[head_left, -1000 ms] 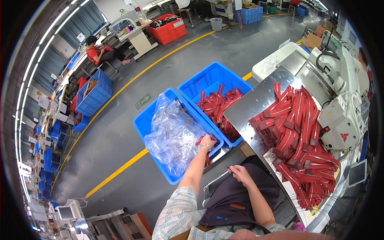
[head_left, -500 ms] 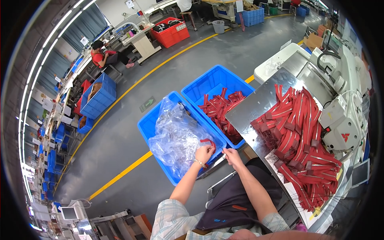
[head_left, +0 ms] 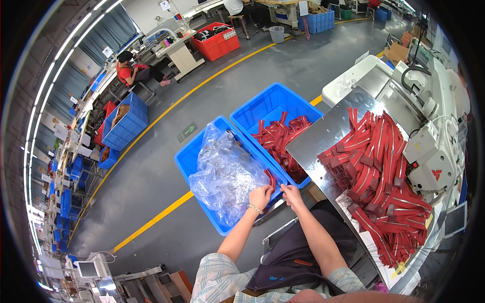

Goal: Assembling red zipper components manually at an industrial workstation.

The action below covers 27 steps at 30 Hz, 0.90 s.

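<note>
Worktable (head_left: 327,126), silvery sheet metal, right of blue rectangular plastic bin (head_left: 188,156) holding crumpled clear film (head_left: 220,177). Red zipper heap (head_left: 379,182) on worktable. Bin's near-right corner: left hand (head_left: 260,196), fingers clamped on red fabric zipper strip (head_left: 271,178); right hand (head_left: 291,196), fingertips together, contents unclear. Best keep strip taut, off film. Counts: worktable one, bins two (blue plastic twin (head_left: 262,102) beside), hands two, held strip one, heap uncountable.

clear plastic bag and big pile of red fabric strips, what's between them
Head view: wall of the left blue plastic bin, the right blue plastic bin with red fabric strips, then bare metal tabletop.
</note>
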{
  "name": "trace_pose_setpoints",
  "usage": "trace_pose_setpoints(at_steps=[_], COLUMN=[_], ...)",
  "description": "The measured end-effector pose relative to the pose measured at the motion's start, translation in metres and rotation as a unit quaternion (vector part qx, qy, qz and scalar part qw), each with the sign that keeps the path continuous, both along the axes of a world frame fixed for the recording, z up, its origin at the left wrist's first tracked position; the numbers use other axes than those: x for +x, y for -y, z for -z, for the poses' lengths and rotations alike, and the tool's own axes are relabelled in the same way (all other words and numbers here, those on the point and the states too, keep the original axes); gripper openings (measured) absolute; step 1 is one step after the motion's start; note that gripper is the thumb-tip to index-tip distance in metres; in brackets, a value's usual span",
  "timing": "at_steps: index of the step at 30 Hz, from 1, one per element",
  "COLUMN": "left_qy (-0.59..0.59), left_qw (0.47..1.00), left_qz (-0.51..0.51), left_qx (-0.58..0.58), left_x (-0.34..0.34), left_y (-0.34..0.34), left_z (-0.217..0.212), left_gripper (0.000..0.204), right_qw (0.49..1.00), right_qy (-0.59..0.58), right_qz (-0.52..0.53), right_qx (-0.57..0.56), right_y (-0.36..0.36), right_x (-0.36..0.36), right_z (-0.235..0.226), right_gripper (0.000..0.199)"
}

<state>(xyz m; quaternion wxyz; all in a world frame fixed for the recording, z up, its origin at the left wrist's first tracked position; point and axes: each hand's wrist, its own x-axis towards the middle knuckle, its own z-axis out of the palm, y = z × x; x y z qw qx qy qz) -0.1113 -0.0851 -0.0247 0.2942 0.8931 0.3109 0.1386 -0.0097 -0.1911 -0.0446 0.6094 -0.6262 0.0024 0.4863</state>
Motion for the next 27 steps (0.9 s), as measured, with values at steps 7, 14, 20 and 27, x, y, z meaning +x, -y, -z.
trace_pose_setpoints(at_steps=[7,14,20,27], left_qy=[0.02,0.135,0.198,0.309], left_qw=[1.0,0.98,0.965,0.944], left_qz=[0.011,-0.05,-0.07,0.026], left_qx=[0.014,-0.137,-0.154,-0.111], left_x=[0.002,-0.013,-0.007,0.074], left_y=[0.003,-0.022,-0.06,-0.08], left_z=[0.004,0.005,-0.045,-0.179], left_gripper=[0.015,0.013,0.014,0.014], right_qw=[1.0,0.994,0.998,0.997], right_qy=[-0.016,-0.078,-0.06,-0.061], right_qz=[0.002,0.071,0.006,0.005], right_qx=[0.015,0.038,0.033,0.045], right_y=[-0.008,0.012,0.056,0.112], right_x=[0.004,-0.013,-0.023,-0.028], right_z=[0.01,0.005,0.0,-0.02], right_gripper=[0.026,0.025,0.026,0.022])
